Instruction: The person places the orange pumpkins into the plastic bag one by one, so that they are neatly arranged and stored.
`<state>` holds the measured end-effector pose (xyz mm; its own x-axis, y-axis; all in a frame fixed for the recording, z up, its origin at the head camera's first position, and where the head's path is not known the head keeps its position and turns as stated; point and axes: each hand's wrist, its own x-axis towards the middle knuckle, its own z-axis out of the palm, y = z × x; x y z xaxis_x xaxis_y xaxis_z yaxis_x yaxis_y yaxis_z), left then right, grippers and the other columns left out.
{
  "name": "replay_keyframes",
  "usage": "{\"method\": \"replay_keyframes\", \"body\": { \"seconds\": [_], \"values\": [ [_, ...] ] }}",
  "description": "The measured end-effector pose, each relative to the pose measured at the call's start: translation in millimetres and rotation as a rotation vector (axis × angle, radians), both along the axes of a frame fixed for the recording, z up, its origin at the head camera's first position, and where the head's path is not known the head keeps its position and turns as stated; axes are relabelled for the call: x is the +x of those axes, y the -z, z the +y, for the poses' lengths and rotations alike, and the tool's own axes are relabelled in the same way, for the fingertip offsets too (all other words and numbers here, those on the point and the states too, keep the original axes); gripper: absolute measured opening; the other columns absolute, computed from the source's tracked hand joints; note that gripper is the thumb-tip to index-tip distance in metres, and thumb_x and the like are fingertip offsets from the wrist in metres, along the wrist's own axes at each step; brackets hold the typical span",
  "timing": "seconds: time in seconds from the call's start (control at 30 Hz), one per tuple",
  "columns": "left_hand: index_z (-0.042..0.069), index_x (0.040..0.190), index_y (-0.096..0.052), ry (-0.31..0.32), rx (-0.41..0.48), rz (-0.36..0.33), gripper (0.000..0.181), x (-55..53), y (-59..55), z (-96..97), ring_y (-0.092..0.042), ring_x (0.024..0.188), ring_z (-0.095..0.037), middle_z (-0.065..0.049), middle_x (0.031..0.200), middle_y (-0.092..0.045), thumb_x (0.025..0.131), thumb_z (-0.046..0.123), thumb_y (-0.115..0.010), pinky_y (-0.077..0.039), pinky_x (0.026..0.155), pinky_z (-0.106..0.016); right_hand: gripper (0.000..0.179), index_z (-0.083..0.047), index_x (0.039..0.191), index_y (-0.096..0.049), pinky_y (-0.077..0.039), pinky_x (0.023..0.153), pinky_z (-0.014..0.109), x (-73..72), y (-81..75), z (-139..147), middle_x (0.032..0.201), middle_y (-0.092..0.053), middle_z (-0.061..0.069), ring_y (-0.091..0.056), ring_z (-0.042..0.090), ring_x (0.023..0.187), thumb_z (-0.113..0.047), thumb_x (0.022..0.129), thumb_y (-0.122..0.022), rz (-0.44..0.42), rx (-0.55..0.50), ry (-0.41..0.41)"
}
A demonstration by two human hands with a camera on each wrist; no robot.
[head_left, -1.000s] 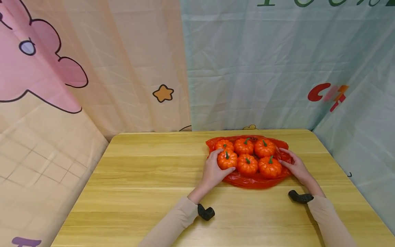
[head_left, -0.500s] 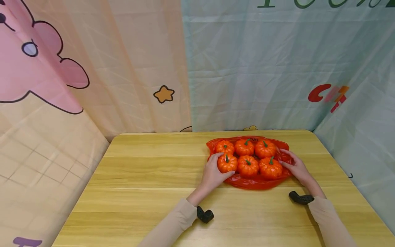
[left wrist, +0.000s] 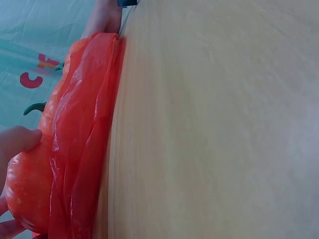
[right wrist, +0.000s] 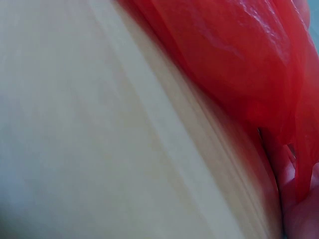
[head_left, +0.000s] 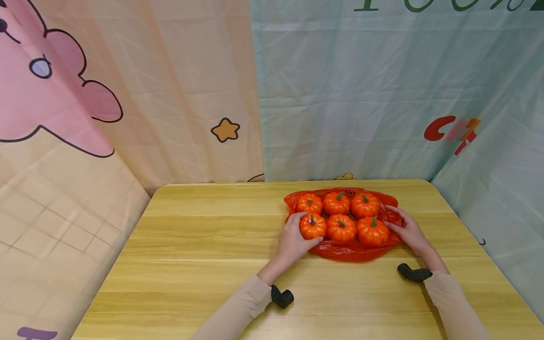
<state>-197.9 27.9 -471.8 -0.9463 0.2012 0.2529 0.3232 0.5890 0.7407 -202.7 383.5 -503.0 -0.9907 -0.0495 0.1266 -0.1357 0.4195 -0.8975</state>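
Note:
Several small orange pumpkins with green stems sit in two rows on an opened red plastic bag [head_left: 346, 253], in the head view. My left hand [head_left: 292, 242] grips the front-left pumpkin [head_left: 313, 227], thumb on its near side and fingers round its far left side. In the left wrist view the thumb [left wrist: 19, 142] presses on that pumpkin [left wrist: 31, 186], beside the bag's raised edge [left wrist: 82, 129]. My right hand [head_left: 412, 231] holds the bag's right edge, near the front-right pumpkin [head_left: 372, 232]. In the right wrist view, bag film [right wrist: 234, 55] covers part of this hand [right wrist: 301, 216].
The bag lies on a wooden table [head_left: 191, 245], toward its back right. Printed curtains [head_left: 191, 94] hang behind the table and along both sides. A black wrist mount [head_left: 282, 296] sticks out from the left sleeve, another mount [head_left: 414, 272] from the right.
My left hand and the front-left pumpkin have shifted slightly toward me, away from the back-left pumpkin. The right hand stays at the bag's right edge.

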Motion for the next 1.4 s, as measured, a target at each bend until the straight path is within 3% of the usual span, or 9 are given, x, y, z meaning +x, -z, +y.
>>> {"method": "replay_keyframes", "body": {
  "seconds": [0.27,0.53,0.8,1.03,1.23,1.4],
  "values": [
    [0.011,0.129,-0.051,-0.013,-0.036,0.010,0.072,1.5,0.6,-0.2,-0.059,0.110,-0.031,-0.009,0.126,-0.057,0.071,0.039,-0.083,-0.048,0.094,-0.046,0.058,-0.001,0.146,-0.032,-0.035,0.085,-0.001,1.1,-1.7,-1.9,0.143,-0.035,0.017,-0.036,-0.020,0.106,-0.021,0.097,-0.057,-0.008,0.016,0.007],
    [0.010,0.129,-0.052,-0.026,-0.089,0.027,0.072,3.6,-1.8,0.7,-0.059,0.107,-0.033,-0.009,0.125,-0.058,0.071,0.040,-0.082,-0.048,0.092,-0.046,0.057,-0.003,0.146,-0.033,-0.035,0.086,-0.001,0.5,0.7,-0.2,0.136,-0.039,-0.013,-0.036,-0.020,0.107,-0.022,0.097,-0.056,0.007,0.011,0.002],
    [0.009,0.128,-0.053,-0.027,-0.097,0.034,0.072,4.2,-0.8,-0.4,-0.059,0.107,-0.034,-0.010,0.124,-0.058,0.071,0.039,-0.083,-0.048,0.092,-0.047,0.054,-0.006,0.146,-0.035,-0.037,0.086,-0.001,-0.8,4.5,0.0,0.135,-0.040,-0.013,-0.039,-0.020,0.107,-0.020,0.097,-0.056,0.009,-0.020,-0.017],
    [0.009,0.128,-0.053,-0.028,-0.106,0.033,0.071,5.3,-0.4,-2.7,-0.058,0.106,-0.034,-0.010,0.124,-0.058,0.071,0.039,-0.083,-0.047,0.091,-0.047,0.053,-0.012,0.146,-0.039,-0.034,0.087,-0.002,-2.8,3.3,-2.1,0.144,-0.039,0.003,-0.036,-0.021,0.109,-0.021,0.097,-0.057,0.022,0.018,-0.016],
    [0.008,0.128,-0.053,-0.030,-0.122,0.055,0.072,4.6,-0.9,-4.6,-0.059,0.106,-0.034,-0.010,0.124,-0.058,0.071,0.040,-0.083,-0.048,0.091,-0.047,0.056,-0.003,0.145,-0.035,-0.034,0.086,-0.001,-3.9,-3.3,-3.9,0.143,-0.037,0.016,-0.035,-0.020,0.108,-0.022,0.097,-0.057,0.004,0.055,-0.014],
    [0.007,0.127,-0.054,-0.027,-0.129,0.089,0.072,4.8,-1.3,-6.4,-0.059,0.105,-0.034,-0.011,0.123,-0.058,0.070,0.041,-0.083,-0.048,0.090,-0.048,0.055,-0.004,0.145,-0.035,-0.032,0.086,-0.002,-5.7,-8.8,-4.2,0.143,-0.032,0.026,-0.033,-0.018,0.108,-0.023,0.097,-0.056,0.000,0.075,-0.013]
  ]
}}
